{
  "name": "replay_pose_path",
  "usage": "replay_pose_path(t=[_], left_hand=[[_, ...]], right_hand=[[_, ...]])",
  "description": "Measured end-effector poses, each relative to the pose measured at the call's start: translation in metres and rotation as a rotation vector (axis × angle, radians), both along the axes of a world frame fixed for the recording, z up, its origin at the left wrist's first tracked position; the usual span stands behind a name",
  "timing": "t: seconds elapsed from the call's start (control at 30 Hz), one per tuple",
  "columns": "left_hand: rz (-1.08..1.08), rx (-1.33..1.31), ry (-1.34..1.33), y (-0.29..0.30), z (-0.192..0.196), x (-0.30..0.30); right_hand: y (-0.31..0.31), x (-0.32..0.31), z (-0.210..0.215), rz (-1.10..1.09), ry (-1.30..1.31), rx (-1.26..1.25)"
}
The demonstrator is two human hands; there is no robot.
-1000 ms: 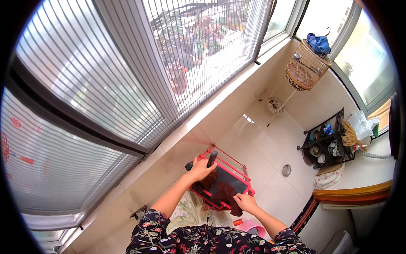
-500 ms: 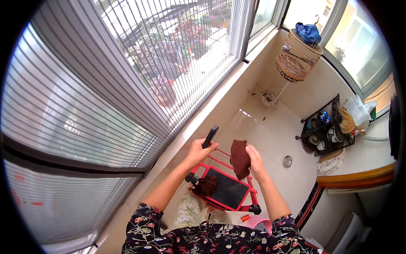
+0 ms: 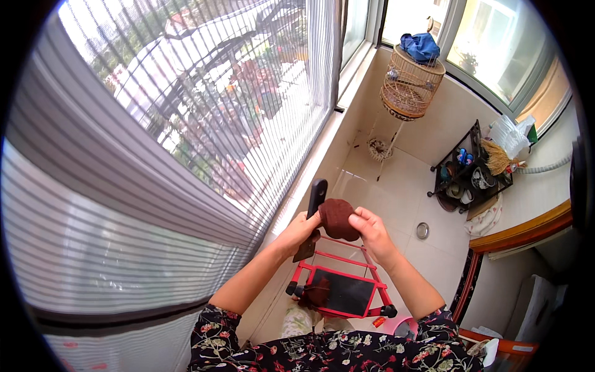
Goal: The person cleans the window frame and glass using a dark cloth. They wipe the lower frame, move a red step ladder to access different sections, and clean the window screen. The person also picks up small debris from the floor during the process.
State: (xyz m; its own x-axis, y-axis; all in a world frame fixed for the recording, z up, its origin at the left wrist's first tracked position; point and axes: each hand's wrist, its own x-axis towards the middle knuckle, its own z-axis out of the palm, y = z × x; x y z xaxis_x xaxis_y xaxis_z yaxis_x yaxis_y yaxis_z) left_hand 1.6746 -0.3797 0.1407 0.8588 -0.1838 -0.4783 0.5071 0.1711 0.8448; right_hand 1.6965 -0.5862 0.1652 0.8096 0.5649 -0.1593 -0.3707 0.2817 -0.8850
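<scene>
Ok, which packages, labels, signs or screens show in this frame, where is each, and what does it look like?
Small cans or bottles: on the black corner rack, blue and dark, too small to tell labels.
Clear plastic bag: at the rack's top right, crumpled, whitish.
No signs or screens in view.

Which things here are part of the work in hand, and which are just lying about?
In hand: left hand gripping a black clip; right hand holding a dark brown cloth; red-framed rack below.

Lying about: birdcage, blue cloth on it, black shelf, floor drain.
</scene>
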Motion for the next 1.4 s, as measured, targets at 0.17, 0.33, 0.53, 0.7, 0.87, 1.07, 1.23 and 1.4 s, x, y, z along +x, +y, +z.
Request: replay_pose_path(t=[0.17,0.33,0.53,0.7,0.87,1.07,1.23,1.4], left_hand=[[0.113,0.009,-0.186,0.012,0.027,0.019],[0.111,0.05,-0.256,0.005,0.084,0.035],[0.246,-0.027,-0.117,0.004,0.101,0.049],[0.078,0.249,-0.198,-0.015,0.118,0.048],[0.024,0.358,-0.22,-0.015,0.146,0.054],[0.137,0.558,-0.23,0.009,0.159,0.045],[0.276,0.741,-0.491,0.025,0.173,0.041],[0.312,0.843,-0.688,0.034,0.188,0.033]], right_hand=[[0.016,0.007,0.014,-0.044,-0.154,-0.185],[0.011,0.023,0.024,-0.157,0.063,-0.079],[0.007,0.027,0.065,-0.335,-0.023,-0.126],[-0.005,0.02,0.09,-0.324,-0.023,-0.19],[-0.027,0.013,0.097,-0.42,0.323,0.206],[-0.065,0.004,0.099,-0.472,0.289,0.279],[-0.103,0.003,0.092,-0.303,0.264,0.161],[-0.112,-0.007,0.108,-0.273,0.243,-0.048]])
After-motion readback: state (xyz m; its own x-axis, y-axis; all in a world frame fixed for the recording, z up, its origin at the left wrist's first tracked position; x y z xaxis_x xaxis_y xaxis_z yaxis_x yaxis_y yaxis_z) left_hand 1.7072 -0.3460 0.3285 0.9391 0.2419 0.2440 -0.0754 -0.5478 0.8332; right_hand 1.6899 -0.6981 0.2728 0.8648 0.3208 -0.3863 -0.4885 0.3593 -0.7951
